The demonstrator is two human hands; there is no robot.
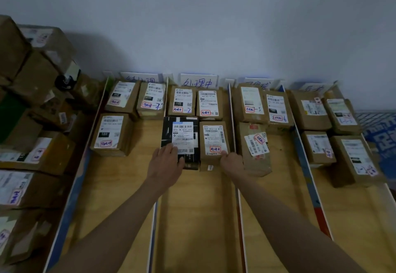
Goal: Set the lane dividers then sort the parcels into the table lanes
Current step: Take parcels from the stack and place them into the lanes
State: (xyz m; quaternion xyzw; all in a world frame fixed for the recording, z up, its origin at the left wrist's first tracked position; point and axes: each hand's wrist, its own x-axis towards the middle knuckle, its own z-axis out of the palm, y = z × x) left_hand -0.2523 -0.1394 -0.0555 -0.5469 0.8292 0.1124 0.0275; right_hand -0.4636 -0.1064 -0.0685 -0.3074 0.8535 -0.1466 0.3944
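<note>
Upright dividers [232, 122] split the wooden table [197, 208] into several lanes that hold labelled cardboard parcels. In the second lane from the left, a black parcel [182, 131] with a white label lies beside a brown parcel [213, 139]. My left hand [166, 163] rests flat on the black parcel's near end, fingers spread over its label. My right hand [232, 162] touches the near right corner of the brown parcel, fingers bent at its edge. Two more parcels [182, 101] sit behind these at the wall.
A pile of unsorted cardboard boxes [27, 109] fills the left side, off the table. Handwritten paper signs [198, 80] stand against the wall at the head of each lane. The right lanes hold several parcels [254, 144]. Bare wood shows in the near half of every lane.
</note>
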